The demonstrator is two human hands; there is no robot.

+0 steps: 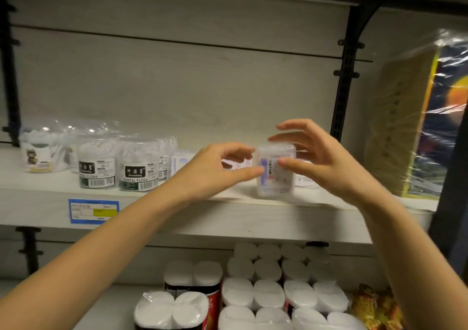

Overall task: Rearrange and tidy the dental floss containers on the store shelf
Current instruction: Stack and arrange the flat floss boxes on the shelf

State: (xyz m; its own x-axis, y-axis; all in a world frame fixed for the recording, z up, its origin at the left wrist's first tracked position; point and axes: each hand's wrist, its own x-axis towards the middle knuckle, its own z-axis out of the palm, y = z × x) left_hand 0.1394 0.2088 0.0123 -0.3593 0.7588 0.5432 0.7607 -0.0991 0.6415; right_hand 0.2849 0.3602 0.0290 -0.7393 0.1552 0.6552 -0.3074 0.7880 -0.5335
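A small clear square floss box [275, 175] with a purple-edged label stands upright at the front of the white shelf [228, 218]. My left hand [215, 170] pinches its left edge between thumb and fingers. My right hand [316, 157] holds its right side, fingers over the top and thumb on the front. Two round jars marked DENTAL FLOSS [97, 165] [138, 167] stand to the left. More flat floss boxes [181, 162] lie behind my left hand, partly hidden.
Bagged floss packs [43, 150] sit at the shelf's far left. A blue and yellow price tag [93, 210] is on the shelf edge. A plastic-wrapped yellow package [410, 117] stands at the right. Rolls of tissue [253, 291] fill the shelf below.
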